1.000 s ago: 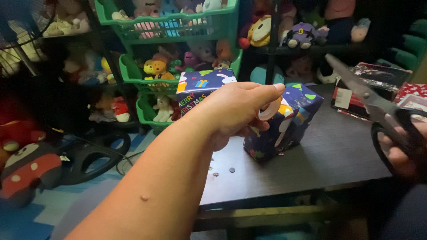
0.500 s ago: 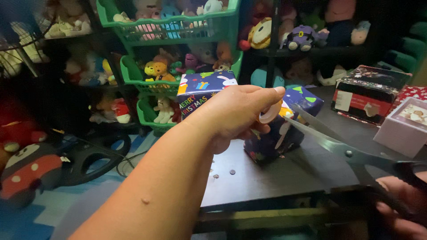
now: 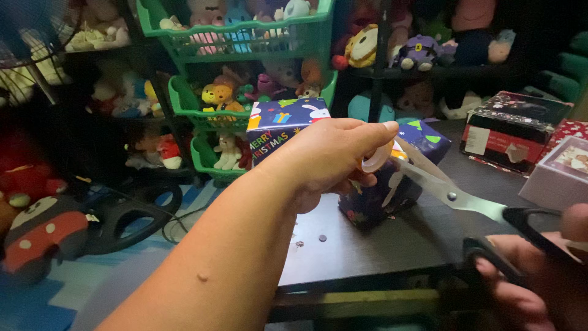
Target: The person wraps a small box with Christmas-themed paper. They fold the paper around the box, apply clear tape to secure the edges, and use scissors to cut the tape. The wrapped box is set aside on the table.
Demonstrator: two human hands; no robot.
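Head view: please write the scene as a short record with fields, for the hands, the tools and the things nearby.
left hand: left hand holds a roll of clear tape above the gift
right hand: right hand grips the black handles of the scissors
scissors: blades open, tips at the tape roll
gift: blue wrapped gift box, standing on the dark table
right of gift: red and black box, pale box
behind: green baskets full of plush toys
floor left: red and black plush toy
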